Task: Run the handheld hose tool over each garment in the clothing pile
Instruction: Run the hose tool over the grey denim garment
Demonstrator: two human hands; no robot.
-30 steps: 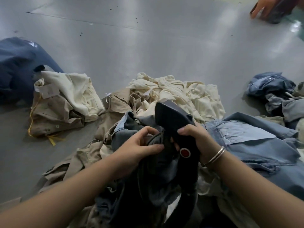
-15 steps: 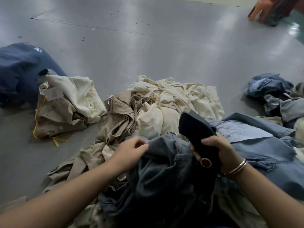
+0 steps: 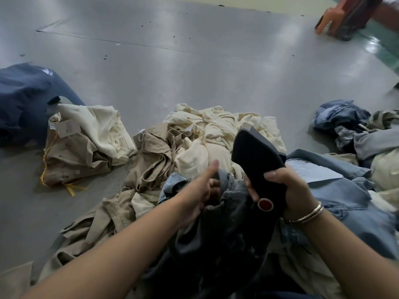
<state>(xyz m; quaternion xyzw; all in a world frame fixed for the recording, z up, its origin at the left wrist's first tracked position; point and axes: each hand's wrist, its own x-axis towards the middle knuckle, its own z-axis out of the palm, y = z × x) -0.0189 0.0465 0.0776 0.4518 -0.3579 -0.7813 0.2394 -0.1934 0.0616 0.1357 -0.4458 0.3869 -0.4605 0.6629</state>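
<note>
Here the right hand (image 3: 287,186) curls tightly round the dark handheld hose tool (image 3: 258,167), its head pointing up and away, a red button just below the fingers. The left hand (image 3: 197,194) grips a fold of the dark denim garment (image 3: 222,234), thumb raised. Both sit over the clothing pile (image 3: 200,139) of cream, khaki and blue pieces on the grey floor (image 3: 172,61). A separate folded beige stack (image 3: 82,143) lies to the left. Both forearms reach forward from below, a bangle (image 3: 306,214) on the right wrist.
</note>
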